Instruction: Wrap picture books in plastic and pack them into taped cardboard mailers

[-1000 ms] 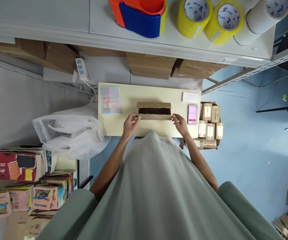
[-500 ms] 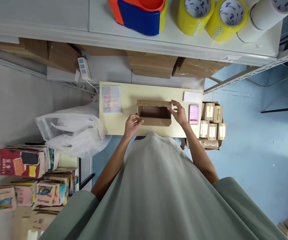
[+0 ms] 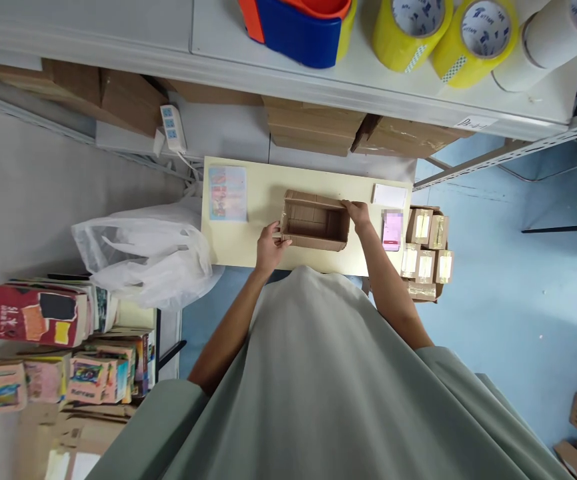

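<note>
A small open cardboard box [image 3: 317, 240] sits in front of me on the pale yellow table [image 3: 238, 247], and I look down into its bare inside. My left hand [image 3: 271, 248] holds the box at its left end, thumb near the front corner and fingers along the side. At the back right corner, my right hand [image 3: 358, 213] grips the rim, with some of its fingers hidden behind the wall. To the right of that hand lie a phone [image 3: 392, 230] with a pink screen and a white flat item [image 3: 389, 195].
A printed sheet [image 3: 227, 193] lies at the table's left. White plastic bags [image 3: 143, 253] hang beside it, above stacked books [image 3: 43, 313]. Small taped boxes [image 3: 423, 263] stand to the right. The shelf [image 3: 218, 40] ahead bears yellow tape rolls [image 3: 408, 40] and a blue-orange tape dispenser [image 3: 298, 33].
The box has turned slightly and its back wall now stands up, so more of the inside shows. My right hand has shifted onto the back right corner. The whole view has tilted a little.
</note>
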Demonstrator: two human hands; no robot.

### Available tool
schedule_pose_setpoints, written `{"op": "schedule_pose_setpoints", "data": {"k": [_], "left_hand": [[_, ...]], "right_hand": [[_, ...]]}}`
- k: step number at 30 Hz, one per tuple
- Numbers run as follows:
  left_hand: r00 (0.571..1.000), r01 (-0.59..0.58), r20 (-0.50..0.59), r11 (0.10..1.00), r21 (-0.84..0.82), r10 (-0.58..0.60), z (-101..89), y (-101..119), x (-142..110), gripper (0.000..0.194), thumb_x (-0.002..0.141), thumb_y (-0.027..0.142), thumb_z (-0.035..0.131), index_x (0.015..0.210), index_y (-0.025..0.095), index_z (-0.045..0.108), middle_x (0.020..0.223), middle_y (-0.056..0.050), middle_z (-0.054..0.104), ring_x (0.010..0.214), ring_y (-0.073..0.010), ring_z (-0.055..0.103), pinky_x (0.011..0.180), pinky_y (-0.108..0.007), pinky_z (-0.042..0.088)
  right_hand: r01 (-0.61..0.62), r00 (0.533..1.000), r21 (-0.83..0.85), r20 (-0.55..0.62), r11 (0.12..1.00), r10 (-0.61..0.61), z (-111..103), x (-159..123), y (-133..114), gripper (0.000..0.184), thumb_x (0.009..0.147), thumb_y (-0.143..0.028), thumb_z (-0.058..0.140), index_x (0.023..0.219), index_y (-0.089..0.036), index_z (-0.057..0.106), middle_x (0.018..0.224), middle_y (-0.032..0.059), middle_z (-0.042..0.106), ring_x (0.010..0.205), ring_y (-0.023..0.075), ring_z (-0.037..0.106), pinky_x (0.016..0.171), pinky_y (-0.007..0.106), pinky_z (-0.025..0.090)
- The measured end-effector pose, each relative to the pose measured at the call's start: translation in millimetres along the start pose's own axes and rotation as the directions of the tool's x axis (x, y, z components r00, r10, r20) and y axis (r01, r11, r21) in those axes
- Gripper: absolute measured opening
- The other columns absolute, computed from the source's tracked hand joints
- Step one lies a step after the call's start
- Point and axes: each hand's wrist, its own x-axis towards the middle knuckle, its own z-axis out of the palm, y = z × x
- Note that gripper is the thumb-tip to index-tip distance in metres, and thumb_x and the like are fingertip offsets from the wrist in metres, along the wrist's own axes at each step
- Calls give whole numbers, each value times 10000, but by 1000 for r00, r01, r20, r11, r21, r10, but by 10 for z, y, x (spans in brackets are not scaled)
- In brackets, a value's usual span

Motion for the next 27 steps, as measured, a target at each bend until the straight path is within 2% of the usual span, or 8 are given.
{"op": "schedule_pose_setpoints", "data": {"k": [3,7,10,13,16,21,24,27], "left_hand": [[1000,-21,-2,1000,-13,21,21,-20,6,652,816,153,840,1436,209,647,1428,-155,692,961,-221,818,989,-445,696],[998,-58,28,998,-18,58,-1,-47,-9,652,820,169,868,1437,223,665,1404,-135,702,1029,-237,811,1016,-455,691],[993,-64,97,997,-44,68,-110,-70,-15,737,786,254,954,1458,231,653,1384,-134,737,1097,-265,795,1037,-481,682],[988,-53,139,991,-119,69,-354,-132,73,777,764,368,997,1449,249,649,1436,-141,738,1205,-293,773,1046,-475,674],[998,-17,52,994,-110,22,-747,-261,353,664,827,434,947,1397,249,661,1461,-144,725,1244,-299,759,1033,-451,666],[968,138,-232,979,153,-100,-1391,-498,1130,616,822,312,933,1348,181,641,1463,-206,675,1299,-390,716,1184,-554,554],[948,192,-299,949,252,-113,-1494,-542,1509,717,791,314,971,1365,105,596,1498,-291,607,1485,-480,562,1296,-592,423],[940,240,-307,925,295,-146,-1410,-532,1706,829,756,366,1008,1366,41,550,1535,-372,535,1552,-548,454,1314,-625,368]], "right_hand": [[-67,998,-39,-24,997,66,-13,-38,-33,537,868,-732,764,738,-225,645,678,2,598,836,214,564,763,348,469],[-34,995,-58,-94,998,29,-24,-104,-81,589,879,-793,721,762,-219,671,753,46,692,910,254,654,808,363,521],[47,977,-45,-207,998,-56,-38,-196,-107,642,881,-845,691,884,-204,718,969,122,793,1067,302,726,948,414,583],[160,928,-33,-337,987,-161,-74,-352,-129,687,879,-848,697,1077,-190,728,1234,201,793,1228,328,722,1107,497,583],[226,869,-54,-439,973,-227,-117,-577,-164,686,884,-834,703,1167,-209,696,1344,212,757,1281,339,701,1149,567,573],[276,791,-68,-551,959,-267,-109,-1056,-277,597,939,-755,686,1199,-217,686,1322,187,753,1277,325,713,1118,565,593],[289,758,-99,-584,952,-291,-57,-1330,-346,571,970,-719,670,1217,-205,700,1295,180,758,1237,309,735,1096,544,606],[281,735,-83,-621,956,-270,-9,-1553,-380,567,961,-707,692,1216,-201,715,1262,171,777,1204,312,757,1074,541,616]]}}
